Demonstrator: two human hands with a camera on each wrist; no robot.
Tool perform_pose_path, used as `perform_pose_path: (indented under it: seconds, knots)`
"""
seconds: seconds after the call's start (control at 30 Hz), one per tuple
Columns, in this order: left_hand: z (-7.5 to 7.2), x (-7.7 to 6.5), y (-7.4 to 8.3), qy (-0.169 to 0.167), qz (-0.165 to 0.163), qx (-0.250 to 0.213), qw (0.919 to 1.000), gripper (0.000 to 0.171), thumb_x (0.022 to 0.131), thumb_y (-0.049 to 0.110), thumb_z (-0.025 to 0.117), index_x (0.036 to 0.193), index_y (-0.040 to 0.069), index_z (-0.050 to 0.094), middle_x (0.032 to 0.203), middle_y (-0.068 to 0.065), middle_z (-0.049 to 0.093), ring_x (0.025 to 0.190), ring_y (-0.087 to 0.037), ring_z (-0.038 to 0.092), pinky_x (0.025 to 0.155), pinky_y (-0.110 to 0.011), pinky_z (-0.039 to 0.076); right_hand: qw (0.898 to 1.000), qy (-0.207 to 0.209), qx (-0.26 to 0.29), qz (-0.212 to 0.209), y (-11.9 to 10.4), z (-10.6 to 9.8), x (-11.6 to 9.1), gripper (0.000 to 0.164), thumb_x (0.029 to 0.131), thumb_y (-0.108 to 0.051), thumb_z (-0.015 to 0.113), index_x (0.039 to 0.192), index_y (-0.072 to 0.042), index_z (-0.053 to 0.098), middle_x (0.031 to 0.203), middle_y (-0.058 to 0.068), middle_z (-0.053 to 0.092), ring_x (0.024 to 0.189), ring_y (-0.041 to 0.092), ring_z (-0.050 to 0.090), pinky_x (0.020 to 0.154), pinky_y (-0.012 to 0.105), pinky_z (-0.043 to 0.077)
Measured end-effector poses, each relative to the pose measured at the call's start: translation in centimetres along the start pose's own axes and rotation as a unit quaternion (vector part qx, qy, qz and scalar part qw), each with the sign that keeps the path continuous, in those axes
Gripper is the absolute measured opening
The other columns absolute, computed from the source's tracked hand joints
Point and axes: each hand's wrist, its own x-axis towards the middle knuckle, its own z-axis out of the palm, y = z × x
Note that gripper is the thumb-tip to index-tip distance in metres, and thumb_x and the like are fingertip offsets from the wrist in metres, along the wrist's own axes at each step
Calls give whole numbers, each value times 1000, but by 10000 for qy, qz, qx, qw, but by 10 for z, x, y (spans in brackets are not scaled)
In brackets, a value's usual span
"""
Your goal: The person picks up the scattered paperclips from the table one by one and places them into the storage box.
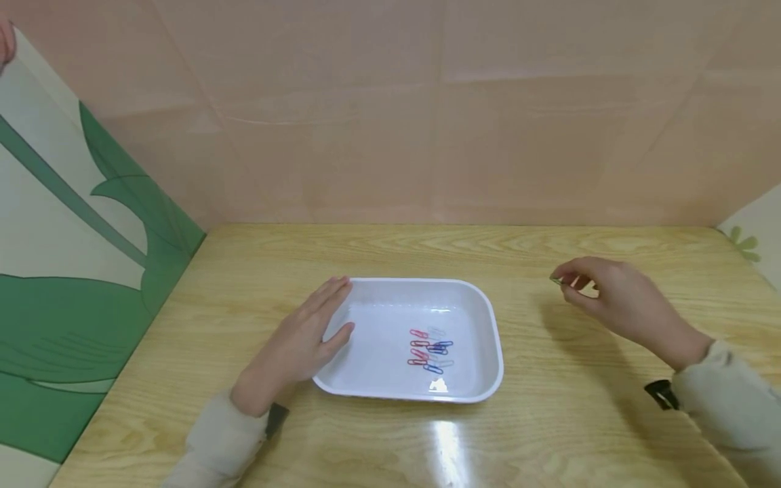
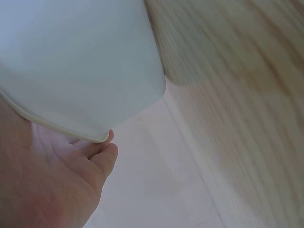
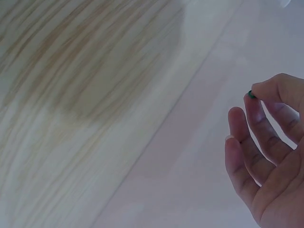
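Note:
A white tray stands on the table with several paper clips in red, blue and white lying inside. My left hand rests on the tray's left rim, fingers fairly straight and thumb spread over the inside. From below, the left wrist view shows the palm against the rim and the tray's outer wall. To the right of the tray, raised above the table, my right hand pinches a small green paper clip between thumb and index finger. Most of that clip is hidden by the fingertips.
The wood-grain table ends at a pinkish covered wall. On the left stands a panel with a green leaf pattern. Part of another person's hand shows at the top left edge.

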Motion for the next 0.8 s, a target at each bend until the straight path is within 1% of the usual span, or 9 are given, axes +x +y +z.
perform_pose_path:
  seconds: [0.2,0.37,0.43,0.67,0.8]
  knots:
    - [1,1,0,21,11,38,10000,64,99,31,57,152,2,35,159,-16,36,149,-33,31,121,-50,30,9988,302,107,-364,-18,-1,2,20,82,-5,74,99,-15,74,91,-5,75,74,9,64,56,22,49]
    - [0,1,0,29,-2,25,10000,64,99,31,58,152,2,36,159,-15,36,149,-34,32,121,-50,31,9974,414,179,-570,-27,-2,5,23,80,-3,76,99,-17,74,88,-7,74,74,2,61,54,21,49]
    - [0,1,0,30,5,31,10000,64,99,32,57,152,2,36,159,-15,36,149,-34,31,121,-51,31,9967,475,189,-637,-31,-2,5,25,78,-3,78,99,-18,74,87,-8,74,74,2,61,55,21,50]
    - [1,1,0,-3,-52,39,10000,65,99,32,58,152,2,36,159,-15,36,150,-33,30,121,-52,30,9924,772,247,-928,-47,1,7,31,73,-1,80,98,-18,77,84,-8,73,72,10,65,55,20,51]
    - [1,1,1,-31,-116,18,9999,65,99,32,58,153,3,35,160,-14,35,150,-34,30,121,-52,30,9902,826,375,-1065,-61,1,9,31,73,0,81,98,-18,78,83,-6,73,72,10,65,54,20,51]
